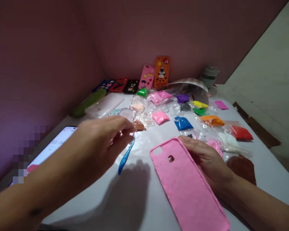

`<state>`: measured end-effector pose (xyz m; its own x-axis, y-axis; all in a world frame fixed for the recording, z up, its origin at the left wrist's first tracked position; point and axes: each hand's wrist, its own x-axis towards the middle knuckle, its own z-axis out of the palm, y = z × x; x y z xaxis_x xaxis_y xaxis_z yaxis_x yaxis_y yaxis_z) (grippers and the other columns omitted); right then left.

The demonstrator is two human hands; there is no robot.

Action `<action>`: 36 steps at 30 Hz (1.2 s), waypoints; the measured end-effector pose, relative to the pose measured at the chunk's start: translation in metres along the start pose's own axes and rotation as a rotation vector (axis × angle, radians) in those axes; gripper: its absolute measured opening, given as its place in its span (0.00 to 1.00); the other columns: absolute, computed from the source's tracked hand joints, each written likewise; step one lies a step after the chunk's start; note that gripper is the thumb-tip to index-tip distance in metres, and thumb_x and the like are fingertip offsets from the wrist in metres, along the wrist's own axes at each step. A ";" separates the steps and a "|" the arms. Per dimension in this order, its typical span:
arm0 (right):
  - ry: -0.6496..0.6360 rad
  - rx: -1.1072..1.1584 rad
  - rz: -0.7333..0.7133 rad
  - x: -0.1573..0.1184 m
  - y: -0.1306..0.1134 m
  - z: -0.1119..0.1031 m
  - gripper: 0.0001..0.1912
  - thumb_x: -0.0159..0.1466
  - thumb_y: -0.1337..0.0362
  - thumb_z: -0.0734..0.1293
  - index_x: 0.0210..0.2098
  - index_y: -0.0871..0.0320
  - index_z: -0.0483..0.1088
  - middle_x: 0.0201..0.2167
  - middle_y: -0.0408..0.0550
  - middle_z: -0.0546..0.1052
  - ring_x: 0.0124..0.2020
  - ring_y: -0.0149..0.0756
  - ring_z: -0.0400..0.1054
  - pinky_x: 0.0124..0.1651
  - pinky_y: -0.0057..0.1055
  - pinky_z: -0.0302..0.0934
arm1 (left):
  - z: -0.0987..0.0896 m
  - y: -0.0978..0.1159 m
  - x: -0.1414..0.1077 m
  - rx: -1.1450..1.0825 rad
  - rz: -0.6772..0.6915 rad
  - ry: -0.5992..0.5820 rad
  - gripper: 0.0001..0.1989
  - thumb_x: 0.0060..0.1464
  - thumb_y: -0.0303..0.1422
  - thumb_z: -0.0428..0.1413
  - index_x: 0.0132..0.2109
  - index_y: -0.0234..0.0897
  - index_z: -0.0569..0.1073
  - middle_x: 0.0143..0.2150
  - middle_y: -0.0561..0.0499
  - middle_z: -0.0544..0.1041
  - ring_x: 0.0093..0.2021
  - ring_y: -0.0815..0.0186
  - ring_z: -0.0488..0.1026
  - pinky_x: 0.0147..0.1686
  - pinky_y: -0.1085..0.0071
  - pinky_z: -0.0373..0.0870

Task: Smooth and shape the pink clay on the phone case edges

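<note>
My left hand [114, 133] hovers over the white table at centre left, thumb and fingers curled toward each other. A slim blue modelling tool [126, 157] slants down from beside the thumb tip; whether the fingertips grip it is unclear. On the right, my right hand [207, 160] holds a pink phone case [188, 189] by its upper right edge, thumb near the top corner, other fingers hidden behind. The case has a matte, slightly uneven surface, a raised rim, a squarish cutout at the upper left corner and a small round hole.
Bagged coloured clay, including blue [183, 123], orange [212, 121] and red [241, 132], spreads across the table. Decorated phone cases, one orange [162, 72], stand along the back wall. A lit phone [54, 144] lies left, a clear case [104, 106] behind; a lidded container [209, 77] stands back right.
</note>
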<state>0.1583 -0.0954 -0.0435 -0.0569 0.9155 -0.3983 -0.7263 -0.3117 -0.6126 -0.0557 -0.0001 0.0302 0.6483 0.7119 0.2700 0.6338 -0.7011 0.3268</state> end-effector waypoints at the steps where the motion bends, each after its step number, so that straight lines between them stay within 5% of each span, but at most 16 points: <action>1: 0.000 -0.004 0.001 0.000 0.000 0.000 0.12 0.57 0.66 0.70 0.23 0.61 0.63 0.21 0.41 0.65 0.22 0.27 0.61 0.27 0.24 0.59 | 0.006 -0.004 0.001 0.077 0.010 -0.089 0.09 0.58 0.34 0.49 0.34 0.38 0.73 0.29 0.53 0.75 0.26 0.68 0.70 0.24 0.73 0.60; 4: -0.003 -0.006 0.003 0.001 -0.001 0.000 0.13 0.57 0.65 0.71 0.24 0.61 0.63 0.21 0.40 0.64 0.22 0.27 0.59 0.26 0.23 0.57 | 0.028 -0.017 0.010 0.275 -0.111 -0.264 0.10 0.57 0.31 0.46 0.34 0.37 0.72 0.32 0.48 0.76 0.29 0.62 0.72 0.26 0.70 0.60; 12: -0.018 0.056 0.018 0.003 0.000 -0.004 0.14 0.56 0.67 0.71 0.24 0.60 0.61 0.21 0.39 0.61 0.21 0.25 0.56 0.26 0.23 0.55 | 0.061 -0.033 0.023 0.251 -0.096 -0.280 0.10 0.56 0.30 0.44 0.42 0.36 0.68 0.38 0.43 0.77 0.38 0.56 0.75 0.34 0.66 0.66; 17: -0.045 0.067 0.024 0.003 0.000 -0.004 0.14 0.58 0.66 0.70 0.24 0.60 0.60 0.21 0.39 0.61 0.21 0.26 0.55 0.26 0.23 0.54 | 0.036 -0.039 0.024 0.208 -0.214 -0.170 0.10 0.53 0.35 0.50 0.41 0.36 0.70 0.29 0.50 0.76 0.26 0.63 0.72 0.25 0.71 0.63; 22: -0.079 0.025 0.046 0.002 0.001 -0.003 0.15 0.58 0.65 0.70 0.23 0.60 0.59 0.20 0.39 0.60 0.20 0.25 0.54 0.25 0.23 0.52 | -0.014 -0.048 0.023 0.174 -0.345 0.199 0.12 0.53 0.40 0.50 0.40 0.40 0.72 0.28 0.54 0.74 0.25 0.69 0.67 0.27 0.72 0.60; 28: -0.148 -0.122 0.118 -0.004 0.002 -0.001 0.15 0.60 0.62 0.69 0.23 0.60 0.60 0.19 0.39 0.59 0.20 0.25 0.52 0.25 0.23 0.48 | -0.013 -0.066 0.014 0.214 -0.405 -0.068 0.10 0.52 0.37 0.51 0.36 0.39 0.75 0.26 0.53 0.75 0.25 0.67 0.68 0.27 0.72 0.59; 36: -0.318 -0.291 0.269 -0.006 0.003 -0.006 0.15 0.58 0.60 0.70 0.24 0.61 0.61 0.19 0.40 0.61 0.21 0.25 0.52 0.26 0.25 0.43 | -0.014 -0.058 0.016 0.170 -0.349 -0.102 0.13 0.52 0.39 0.48 0.39 0.40 0.75 0.31 0.52 0.77 0.28 0.65 0.70 0.29 0.71 0.60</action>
<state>0.1606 -0.1035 -0.0471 -0.4546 0.8110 -0.3683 -0.4385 -0.5637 -0.6999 -0.0880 0.0525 0.0278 0.4150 0.9067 0.0750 0.8784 -0.4208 0.2265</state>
